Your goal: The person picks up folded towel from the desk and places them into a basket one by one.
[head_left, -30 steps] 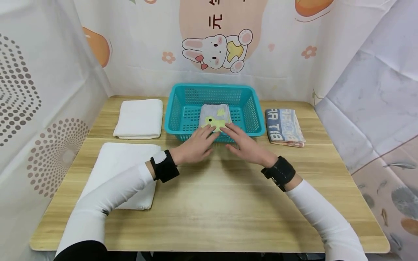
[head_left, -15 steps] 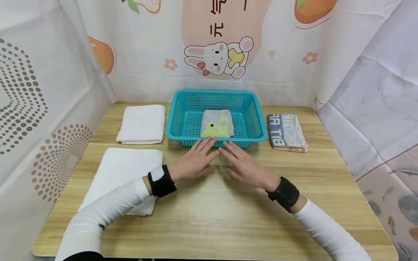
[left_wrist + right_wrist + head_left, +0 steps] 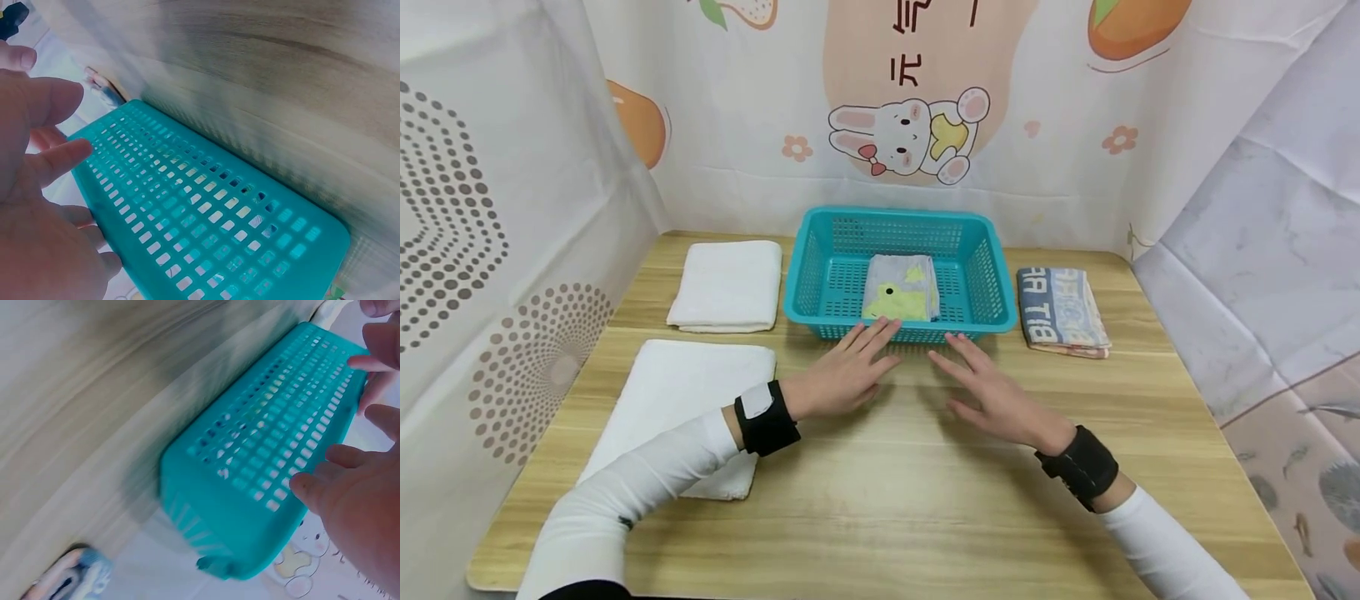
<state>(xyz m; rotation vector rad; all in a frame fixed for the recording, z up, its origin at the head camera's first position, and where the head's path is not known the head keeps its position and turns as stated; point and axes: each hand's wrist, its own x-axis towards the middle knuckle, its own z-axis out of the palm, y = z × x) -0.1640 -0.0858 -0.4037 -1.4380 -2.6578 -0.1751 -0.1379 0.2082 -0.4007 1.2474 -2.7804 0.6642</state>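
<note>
Spreading fingers, left hand [image 3: 838, 379] and right hand [image 3: 1003, 402] sit apart by the basket [image 3: 922, 328] near the desk [image 3: 880, 500]'s back edge.

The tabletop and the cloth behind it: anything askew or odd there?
The cloth seems hung sideways: its printed rabbit lies on its side and the lettering is turned too. On the tabletop, the teal basket and folded towels look tidy.

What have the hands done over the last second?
The left hand drew back toward the person, from over the cloth to the front rim of the basket. The right hand drew back too and moved right, so the gap between them widened. The cloth, basket, white towels and patterned towel stayed put.
</note>
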